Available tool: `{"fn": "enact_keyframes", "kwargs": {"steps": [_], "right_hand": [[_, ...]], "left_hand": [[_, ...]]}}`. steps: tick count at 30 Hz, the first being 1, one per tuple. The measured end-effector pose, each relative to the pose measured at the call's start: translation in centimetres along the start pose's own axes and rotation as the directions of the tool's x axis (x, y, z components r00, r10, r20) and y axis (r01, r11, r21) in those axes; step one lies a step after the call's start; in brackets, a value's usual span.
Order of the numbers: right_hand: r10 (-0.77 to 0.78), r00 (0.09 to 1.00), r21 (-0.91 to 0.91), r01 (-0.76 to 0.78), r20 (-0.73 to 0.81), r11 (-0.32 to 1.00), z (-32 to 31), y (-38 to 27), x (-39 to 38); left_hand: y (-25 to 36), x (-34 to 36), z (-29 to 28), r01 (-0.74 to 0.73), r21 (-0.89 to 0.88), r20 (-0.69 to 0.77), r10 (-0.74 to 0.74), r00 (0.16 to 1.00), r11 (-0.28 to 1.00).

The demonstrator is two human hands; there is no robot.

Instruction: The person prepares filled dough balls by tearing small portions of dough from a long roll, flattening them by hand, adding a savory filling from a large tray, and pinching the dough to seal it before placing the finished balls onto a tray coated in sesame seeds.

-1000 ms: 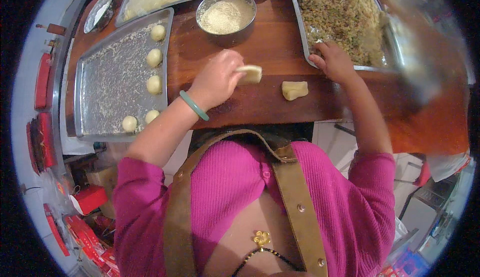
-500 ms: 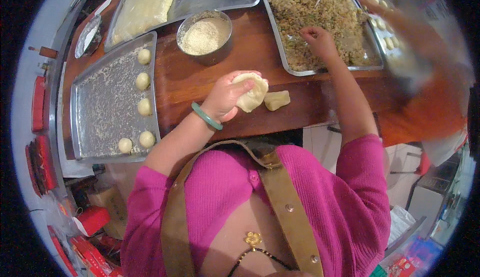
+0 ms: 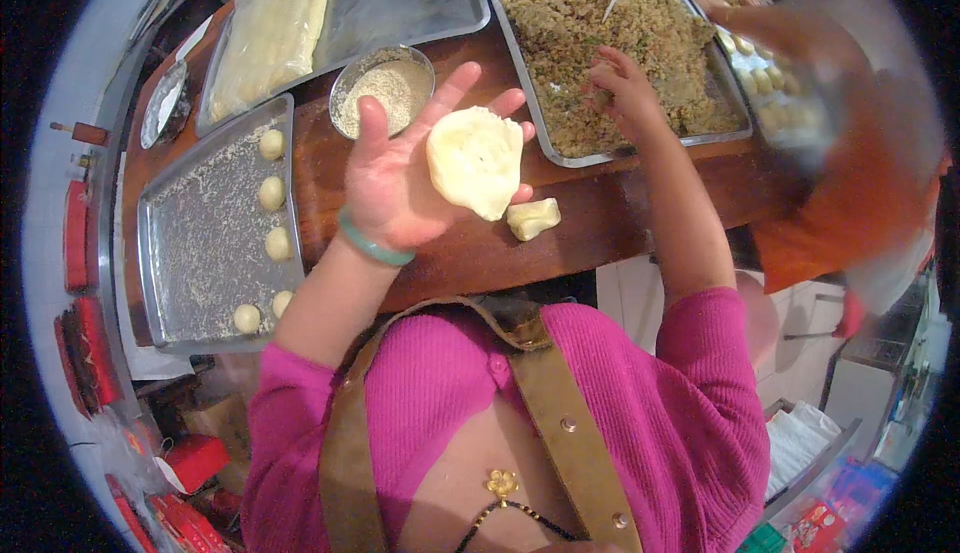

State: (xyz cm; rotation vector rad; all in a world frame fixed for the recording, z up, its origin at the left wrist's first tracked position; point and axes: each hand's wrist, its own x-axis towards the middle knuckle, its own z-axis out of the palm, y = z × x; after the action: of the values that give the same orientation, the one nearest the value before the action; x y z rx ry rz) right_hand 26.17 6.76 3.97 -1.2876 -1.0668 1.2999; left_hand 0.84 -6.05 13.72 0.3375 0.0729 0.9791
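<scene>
A flattened round of pale dough [image 3: 476,161] lies across the palm and fingers of my left hand [image 3: 400,173], which is turned up with the fingers spread under it. My right hand [image 3: 628,95] is over the crumbly brown filling [image 3: 610,13] in a metal tray [image 3: 567,160], its fingers curled round a small clump of that filling. A short piece of raw dough [image 3: 533,219] rests on the wooden table near my left fingertips.
A metal bowl of sesame seeds [image 3: 385,91] stands beyond my left hand. On the left, a seed-strewn tray [image 3: 215,223] holds several dough balls. Plastic-covered dough [image 3: 270,33] lies behind it. At right, another person's arm [image 3: 800,38] reaches over a tray of dough pieces.
My left hand has opened out flat and turned palm up, showing the dough round. My right hand has curled round a clump of filling. The view has shifted slightly.
</scene>
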Motion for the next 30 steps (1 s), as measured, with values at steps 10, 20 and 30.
{"fn": "enact_keyframes", "kwargs": {"steps": [10, 20, 30], "right_hand": [[0.160, 0.985, 0.617, -0.082, -0.072, 0.783, -0.8, 1.4, 0.5], [0.017, 1.000, -0.196, -0.015, 0.012, 0.981, -0.5, -0.8, 1.2], [0.019, 0.997, -0.037, -0.016, 0.080, 0.999, -0.3, 1.1, 1.1]], "left_hand": [[-3.0, 2.2, -5.2, 0.213, -0.008, -0.243, -0.209, 0.947, 0.977], [-3.8, 3.1, -6.6, 0.290, 0.092, -0.309, -0.250, 0.918, 0.953], [-3.9, 6.9, -7.5, 0.235, 0.158, -0.338, -0.171, 0.925, 0.959]]}}
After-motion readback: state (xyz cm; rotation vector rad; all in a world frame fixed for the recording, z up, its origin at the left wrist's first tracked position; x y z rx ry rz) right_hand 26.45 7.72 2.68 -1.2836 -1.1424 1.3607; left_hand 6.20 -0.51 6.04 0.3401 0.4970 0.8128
